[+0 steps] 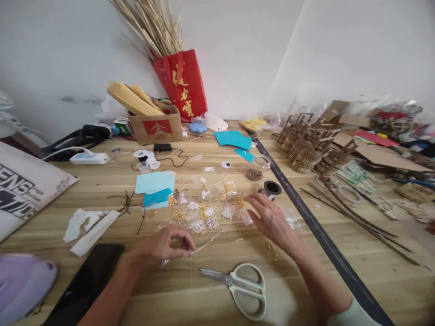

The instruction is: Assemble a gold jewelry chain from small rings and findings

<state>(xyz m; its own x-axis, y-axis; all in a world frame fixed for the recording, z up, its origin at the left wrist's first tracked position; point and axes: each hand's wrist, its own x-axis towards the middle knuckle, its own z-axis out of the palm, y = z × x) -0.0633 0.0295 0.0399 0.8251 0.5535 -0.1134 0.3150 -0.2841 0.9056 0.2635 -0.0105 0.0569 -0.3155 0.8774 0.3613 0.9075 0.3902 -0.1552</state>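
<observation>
My left hand [170,244] pinches one end of a thin chain [211,238], which stretches to the right over the wood table [163,290] and ends in a small ring. A fine clear thread seems to hang below those fingertips. With its fingers apart, my right hand [272,219] hovers by the right side of the small bags of beads and findings. Closest to it are a bag of gold pieces [241,203] and a bag of pale loops [246,219]. White-handled scissors [249,283] lie below both hands, blades pointing left. A gold chain [271,249] lies under my right wrist.
A wire spool [272,188] and a dish of beads [254,174] stand beyond my right hand. Blue sheets [155,183] lie back left, a black phone [86,285] by my left forearm. Small woven baskets [302,145] fill the right side, past a dark strip [306,213].
</observation>
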